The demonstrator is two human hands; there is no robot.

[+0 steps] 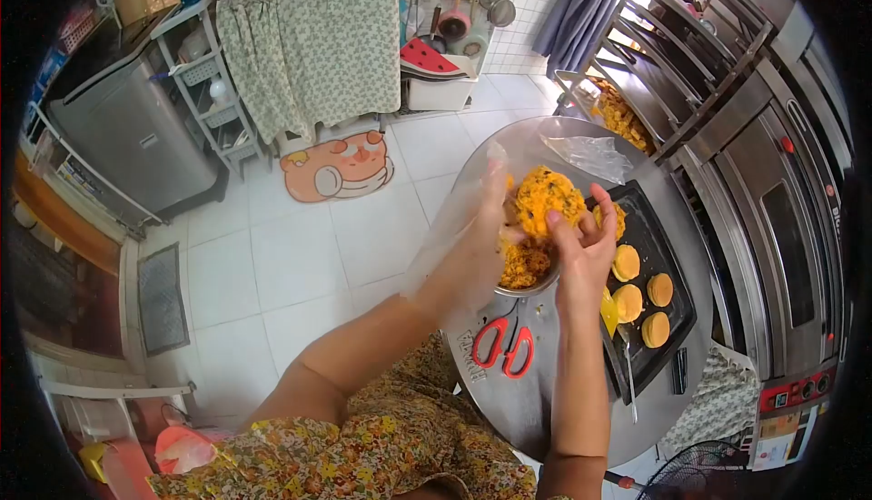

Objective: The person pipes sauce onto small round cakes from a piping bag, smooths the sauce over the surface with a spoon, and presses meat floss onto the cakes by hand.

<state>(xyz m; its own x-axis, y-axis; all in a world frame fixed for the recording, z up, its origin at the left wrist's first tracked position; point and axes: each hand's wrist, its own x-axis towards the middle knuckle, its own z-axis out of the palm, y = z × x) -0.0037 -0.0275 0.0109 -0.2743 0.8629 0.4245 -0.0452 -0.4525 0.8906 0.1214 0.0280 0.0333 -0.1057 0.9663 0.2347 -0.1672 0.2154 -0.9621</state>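
Note:
My right hand point(586, 244) grips a round bun coated in orange shredded floss with dark flecks point(549, 198), thumb on its near side. Close to the bun's left edge is my left hand point(480, 235), in a loose clear plastic glove; its fingers stretch upward and look slightly blurred. Beneath both hands stands a metal bowl point(531, 290) holding more orange floss point(525, 264), partly hidden. On the black baking tray point(679, 268) to the right sit several plain round buns point(627, 303) and a floss-coated one, partly behind my right hand.
Red-handled scissors point(505, 349) lie on the round metal table point(531, 418). A yellow utensil point(609, 311) and a thin metal handle point(631, 382) rest at the tray's left side. A clear plastic bag point(590, 155) lies at the far edge; ovens point(804, 255) stand right.

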